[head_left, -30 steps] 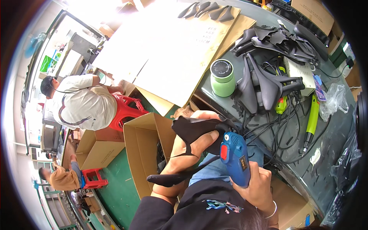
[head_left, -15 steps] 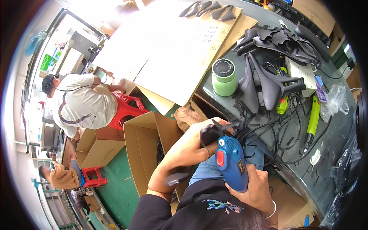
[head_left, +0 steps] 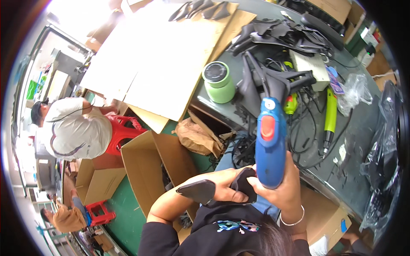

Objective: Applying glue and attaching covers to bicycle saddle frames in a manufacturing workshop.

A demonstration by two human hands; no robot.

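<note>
My right hand [head_left: 285, 187] is wrapped round the grip of a blue handheld power tool [head_left: 272, 158] with a red button on top. The tool stands in front of my body, its far end toward the workbench; what sits at that tip is hidden from me. My left hand [head_left: 226, 187] grips a black bicycle saddle [head_left: 197, 191], thumb across it, low over my lap. Part of the saddle shows left of the hand and another part between the hand and the tool. More black saddles [head_left: 267, 81] lie on the bench beyond the tool.
A green lidded jar [head_left: 221, 85] stands on the grey bench [head_left: 316, 143]. To its right lie a lime-green pen-shaped tool [head_left: 330, 113], cables, a white box [head_left: 308, 68] and clear plastic [head_left: 356, 91]. An open carton [head_left: 139, 155] is at my left. Two people sit farther left.
The blue tool has been raised and turned away from me, off the saddle. My left hand has drawn the saddle nearer and turned it over. The view has shifted right.
</note>
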